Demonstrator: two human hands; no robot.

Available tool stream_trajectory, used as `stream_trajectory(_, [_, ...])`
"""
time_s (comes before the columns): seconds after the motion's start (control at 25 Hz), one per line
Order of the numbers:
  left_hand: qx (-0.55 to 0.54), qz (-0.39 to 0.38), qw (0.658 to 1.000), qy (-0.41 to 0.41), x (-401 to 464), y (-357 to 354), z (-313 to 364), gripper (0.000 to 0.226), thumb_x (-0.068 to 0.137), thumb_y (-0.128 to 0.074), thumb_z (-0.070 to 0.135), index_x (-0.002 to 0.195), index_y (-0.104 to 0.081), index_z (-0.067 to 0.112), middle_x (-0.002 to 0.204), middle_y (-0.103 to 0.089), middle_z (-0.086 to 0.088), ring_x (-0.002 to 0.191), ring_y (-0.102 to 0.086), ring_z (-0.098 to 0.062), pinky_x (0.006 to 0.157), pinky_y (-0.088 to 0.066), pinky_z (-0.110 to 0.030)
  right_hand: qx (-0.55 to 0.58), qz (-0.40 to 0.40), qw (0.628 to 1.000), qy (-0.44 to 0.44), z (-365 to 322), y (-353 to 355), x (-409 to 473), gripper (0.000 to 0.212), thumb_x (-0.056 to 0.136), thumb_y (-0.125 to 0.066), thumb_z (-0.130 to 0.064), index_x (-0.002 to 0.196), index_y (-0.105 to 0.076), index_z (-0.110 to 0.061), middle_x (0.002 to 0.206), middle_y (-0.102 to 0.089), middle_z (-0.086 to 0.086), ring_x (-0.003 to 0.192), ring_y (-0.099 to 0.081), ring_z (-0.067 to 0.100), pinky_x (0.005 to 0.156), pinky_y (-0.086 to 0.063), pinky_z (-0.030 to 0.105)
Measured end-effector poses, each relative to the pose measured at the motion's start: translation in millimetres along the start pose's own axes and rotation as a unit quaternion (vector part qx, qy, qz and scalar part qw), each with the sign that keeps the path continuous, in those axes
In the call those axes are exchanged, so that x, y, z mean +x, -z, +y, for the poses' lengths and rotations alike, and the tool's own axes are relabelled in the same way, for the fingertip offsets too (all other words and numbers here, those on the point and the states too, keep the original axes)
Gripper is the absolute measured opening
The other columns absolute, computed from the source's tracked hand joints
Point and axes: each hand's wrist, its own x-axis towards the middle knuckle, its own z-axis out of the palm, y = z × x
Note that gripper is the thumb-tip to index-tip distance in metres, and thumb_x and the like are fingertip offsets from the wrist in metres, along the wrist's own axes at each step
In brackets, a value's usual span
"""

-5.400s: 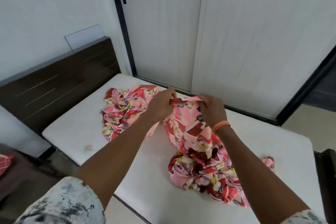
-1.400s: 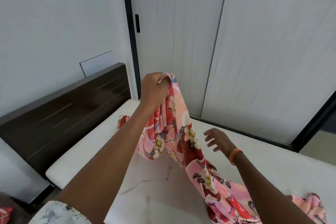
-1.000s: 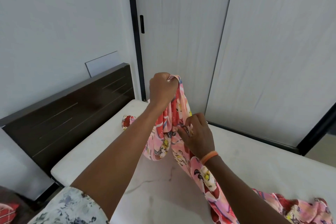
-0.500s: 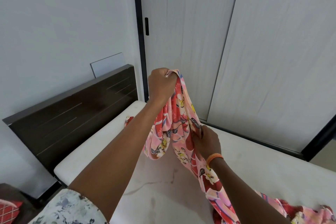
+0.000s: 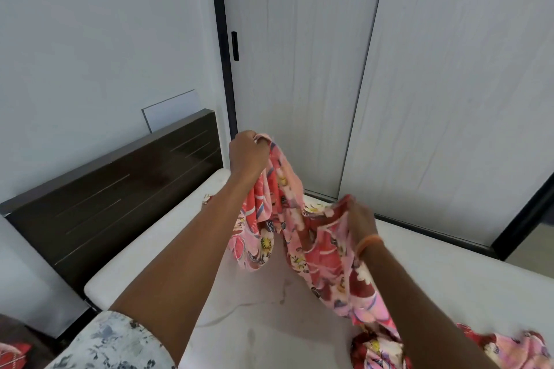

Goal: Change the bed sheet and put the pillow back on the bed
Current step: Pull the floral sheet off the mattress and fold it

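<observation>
Done: mattress [image 5: 449, 287] bare.
Fingers: left hand [image 5: 247, 154] clenches the sheet [image 5: 326, 252] edge; right hand [image 5: 361, 220] pinches it lower.
Left: spreading, tucking; pillow not visible.

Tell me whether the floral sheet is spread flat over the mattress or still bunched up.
Bunched. The floral sheet hangs in folds between both gripping hands, and the mattress lies mostly bare.
</observation>
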Motion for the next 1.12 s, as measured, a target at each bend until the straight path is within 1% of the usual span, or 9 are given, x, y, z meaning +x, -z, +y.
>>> stream_trajectory(0.12, [0.06, -0.026, 0.982, 0.179, -1.2, -14.7, -25.0, 0.026, 0.097, -0.054, 0.018, 0.118, -0.058, 0.005, 0.119, -0.062, -0.016, 0.1, -0.064, -0.027, 0.084, -0.055, -0.036, -0.079, 0.013, 0.992, 0.094, -66.1, 5.3, 13.2, 0.051, 0.095, -0.05, -0.041, 0.083, -0.069, 0.005, 0.076, -0.069, 0.022, 0.068, -0.066, 0.029, 0.076, -0.054, 0.041])
stream_trajectory(0.2, [0.079, -0.058, 0.963, 0.25, -13.6, -20.9, -29.8, 0.061, 0.088, -0.067, 0.013, 0.14, -0.036, 0.007, 0.138, -0.04, -0.019, 0.11, -0.058, -0.031, 0.077, -0.051, -0.033, -0.199, 0.036, 0.964, 0.171, -90.4, 9.3, 22.4, 0.062, 0.096, -0.049, -0.047, 0.083, -0.065, 0.012, 0.073, -0.064, 0.024, 0.065, -0.06, 0.027, 0.075, -0.052, 0.04])
stream_trajectory(0.4, [0.075, -0.282, 0.953, -0.084, -49.5, -50.8, -9.4, 0.092, 0.074, -0.082, 0.014, 0.152, -0.032, 0.019, 0.153, -0.039, -0.004, 0.136, -0.043, -0.024, 0.105, -0.036, -0.027, -0.24, -0.008, 0.949, 0.202, -80.6, 13.1, 25.3, 0.046, 0.093, -0.062, -0.036, 0.077, -0.071, 0.007, 0.076, -0.068, 0.029, 0.062, -0.058, 0.024, 0.076, -0.054, 0.046])
stream_trajectory(0.52, [0.027, -0.306, 0.936, -0.174, -63.9, -69.7, 14.4, 0.078, 0.075, -0.083, 0.02, 0.144, -0.046, 0.018, 0.141, -0.055, -0.003, 0.126, -0.053, -0.019, 0.102, -0.04, -0.028, -0.202, -0.126, 0.946, 0.221, -75.2, 13.4, 9.3, 0.04, 0.092, -0.065, -0.035, 0.081, -0.073, 0.003, 0.079, -0.068, 0.028, 0.064, -0.062, 0.021, 0.074, -0.057, 0.04])
stream_trajectory(0.64, [0.06, -0.266, 0.932, -0.239, -63.0, -81.3, 17.4, 0.017, 0.081, -0.069, 0.006, 0.097, -0.072, 0.011, 0.086, -0.071, -0.006, 0.078, -0.066, -0.022, 0.069, -0.049, -0.033, -0.245, -0.17, 0.917, 0.266, -77.6, 21.5, -0.4, 0.025, 0.086, -0.072, -0.031, 0.081, -0.073, -0.007, 0.075, -0.07, 0.014, 0.065, -0.062, 0.01, 0.07, -0.053, 0.025])
stream_trajectory(0.72, [0.089, -0.252, 0.933, -0.242, -60.1, -84.5, 16.7, 0.015, 0.084, -0.062, 0.005, 0.087, -0.076, 0.011, 0.076, -0.071, -0.005, 0.068, -0.065, -0.019, 0.062, -0.05, -0.033, -0.317, -0.107, 0.885, 0.324, -72.3, 32.8, 3.7, 0.014, 0.079, -0.08, -0.024, 0.079, -0.07, -0.014, 0.07, -0.066, -0.003, 0.06, -0.057, 0.003, 0.059, -0.045, 0.009])
stream_trajectory(0.84, [0.048, -0.231, 0.945, -0.227, -60.7, -85.4, 25.6, 0.021, 0.088, -0.061, 0.009, 0.098, -0.079, 0.014, 0.09, -0.076, -0.002, 0.078, -0.07, -0.014, 0.076, -0.057, -0.029, -0.403, -0.014, 0.852, 0.334, -50.6, 52.7, 14.8, 0.015, 0.079, -0.078, -0.016, 0.07, -0.066, -0.015, 0.061, -0.059, -0.005, 0.053, -0.053, 0.006, 0.048, -0.039, 0.012])
stream_trajectory(0.96, [-0.036, -0.149, 0.967, -0.203, -55.1, -77.9, 41.0, 0.021, 0.089, -0.06, 0.008, 0.095, -0.079, 0.015, 0.087, -0.077, 0.001, 0.073, -0.068, -0.004, 0.075, -0.057, -0.024, -0.441, 0.049, 0.858, 0.26, -16.4, 75.1, 27.6, 0.036, 0.083, -0.07, -0.016, 0.053, -0.05, -0.02, 0.052, -0.05, -0.003, 0.057, -0.053, 0.022, 0.048, -0.033, 0.021])
stream_trajectory(1.12, [-0.132, -0.085, 0.976, -0.153, -39.7, -62.5, 49.3, 0.024, 0.089, -0.059, 0.007, 0.093, -0.08, 0.019, 0.085, -0.076, 0.006, 0.075, -0.069, -0.004, 0.076, -0.058, -0.025, -0.44, 0.149, 0.88, 0.094, 23.1, 102.8, 35.2, 0.031, 0.087, -0.063, -0.034, 0.063, -0.061, -0.014, 0.066, -0.062, 0.006, 0.067, -0.06, 0.029, 0.062, -0.044, 0.028])
